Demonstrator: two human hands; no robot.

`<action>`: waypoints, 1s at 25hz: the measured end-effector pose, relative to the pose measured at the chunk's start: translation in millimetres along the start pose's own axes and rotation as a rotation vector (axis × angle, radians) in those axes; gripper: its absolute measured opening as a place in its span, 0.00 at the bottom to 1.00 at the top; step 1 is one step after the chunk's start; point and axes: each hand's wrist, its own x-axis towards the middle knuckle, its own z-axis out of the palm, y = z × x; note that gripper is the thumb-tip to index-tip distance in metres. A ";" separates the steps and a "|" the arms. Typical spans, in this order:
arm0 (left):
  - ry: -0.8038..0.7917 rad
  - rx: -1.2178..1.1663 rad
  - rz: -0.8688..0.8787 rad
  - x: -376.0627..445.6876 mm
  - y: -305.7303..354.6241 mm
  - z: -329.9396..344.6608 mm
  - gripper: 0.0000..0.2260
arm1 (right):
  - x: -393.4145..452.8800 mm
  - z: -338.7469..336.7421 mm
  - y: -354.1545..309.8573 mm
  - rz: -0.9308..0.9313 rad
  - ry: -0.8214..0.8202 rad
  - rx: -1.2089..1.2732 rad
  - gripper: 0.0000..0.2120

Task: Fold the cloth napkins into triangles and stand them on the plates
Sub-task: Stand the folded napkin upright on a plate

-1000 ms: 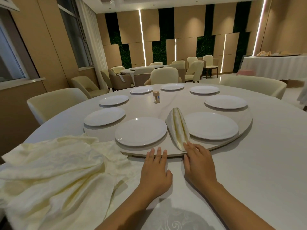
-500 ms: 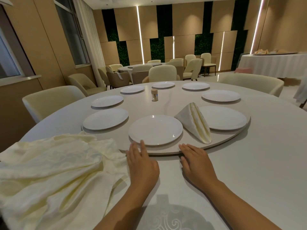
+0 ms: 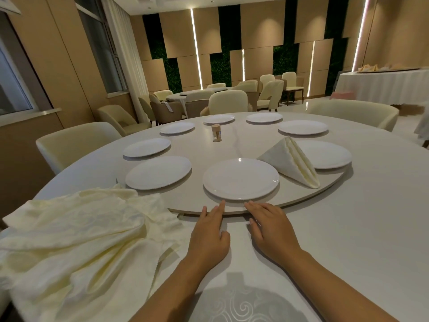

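A cream folded napkin (image 3: 290, 162) stands as a triangle on the turntable (image 3: 232, 145), between two white plates (image 3: 240, 178). Loose napkins (image 3: 76, 235) lie heaped left of the turntable.

This is a restaurant banquet room. A large round desk (image 3: 371, 228) carries a turntable (image 3: 255, 140) ringed with white plates (image 3: 240, 178), one folded napkin (image 3: 290, 159) standing on the turntable between two of them, and a small toothpick holder (image 3: 217, 133) near its centre. Cream upholstered chairs (image 3: 76, 142) stand along the desk's far and left edges. Beyond the far edge, a second round table (image 3: 197, 94) has matching chairs, and a skirted serving table (image 3: 383, 87) stands beyond the right edge. Wall panels (image 3: 257, 24) alternate tan and dark green, with vertical light strips (image 3: 196, 47) between them. A heap of unfolded napkins (image 3: 76, 235) lies at the near left edge.
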 end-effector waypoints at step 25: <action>-0.104 0.236 0.289 18.9 4.7 25.2 0.24 | 2.1 -11.5 16.2 0.131 -0.287 -0.204 0.26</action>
